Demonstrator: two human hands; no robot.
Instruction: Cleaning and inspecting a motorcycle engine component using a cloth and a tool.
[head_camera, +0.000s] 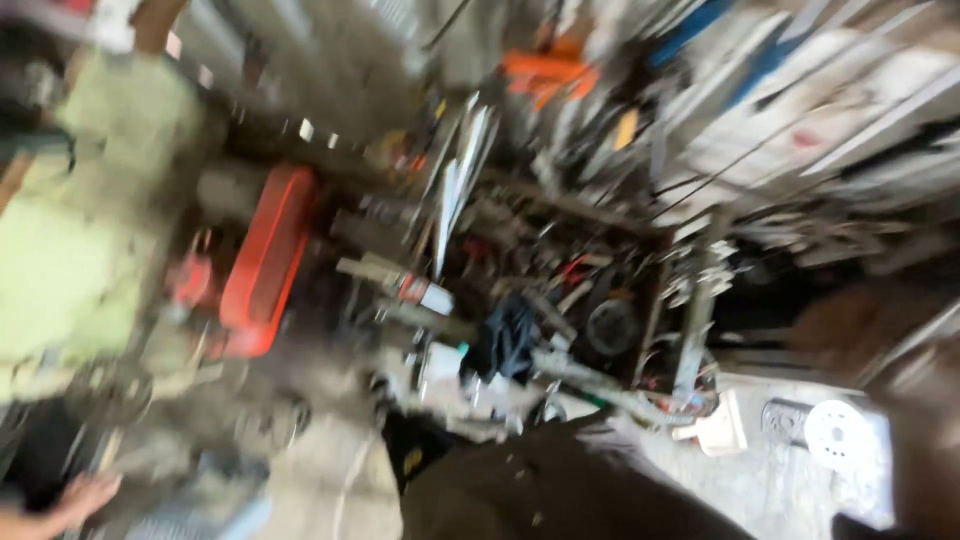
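1. Blurred, cluttered workshop: a tool-crammed crate (600, 300) sits at centre, everything dumped within reach.
2. Red engine cover (268, 262) lies at nine o'clock.
3. Left hand (80, 497) at seven o'clock, fingers loosely spread, holding nothing; right hand is out of view.

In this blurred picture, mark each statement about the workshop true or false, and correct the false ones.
1. A red metal part lies left of centre. True.
2. A hand shows at the lower left corner. True.
3. That hand grips the red part. False: it is well apart from it, and no grasp shows.
4. A white round disc lies at the lower right. True.
5. The orange thing sits at the bottom edge. False: it is near the top.
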